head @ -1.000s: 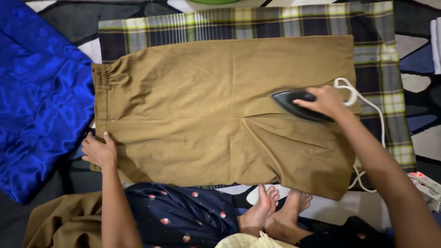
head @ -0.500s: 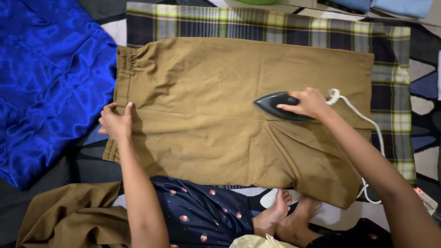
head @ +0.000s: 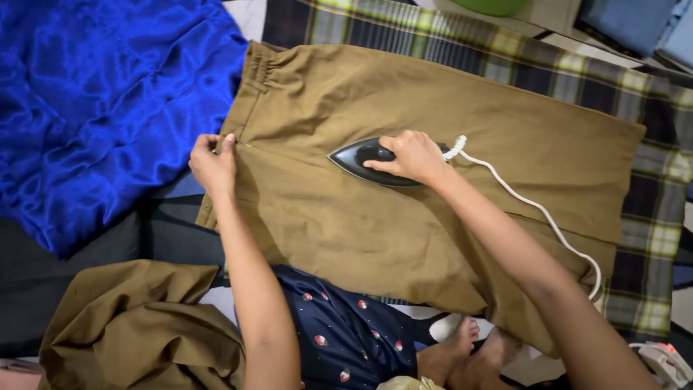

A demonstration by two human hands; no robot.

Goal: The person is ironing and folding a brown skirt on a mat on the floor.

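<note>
A tan-brown garment [head: 375, 217] with a gathered waistband lies flat on a plaid cloth [head: 635, 289]. My right hand [head: 408, 155] grips the handle of a black iron [head: 357, 160], which rests on the garment's middle with its tip toward the waistband. A white cord [head: 534, 209] trails from the iron to the right. My left hand [head: 214, 162] pinches the garment's waist edge at the left, holding it taut.
Shiny blue fabric [head: 94, 108] lies at the left. A crumpled brown cloth [head: 137, 332] sits at the lower left. My lap in dark patterned cloth and bare feet [head: 462, 350] are at the bottom. A white plug strip [head: 664, 357] lies at the lower right.
The iron has slid left across the garment toward the waistband. My left hand moved up to the waist edge. The view shifted, so everything sits further right and tilted.
</note>
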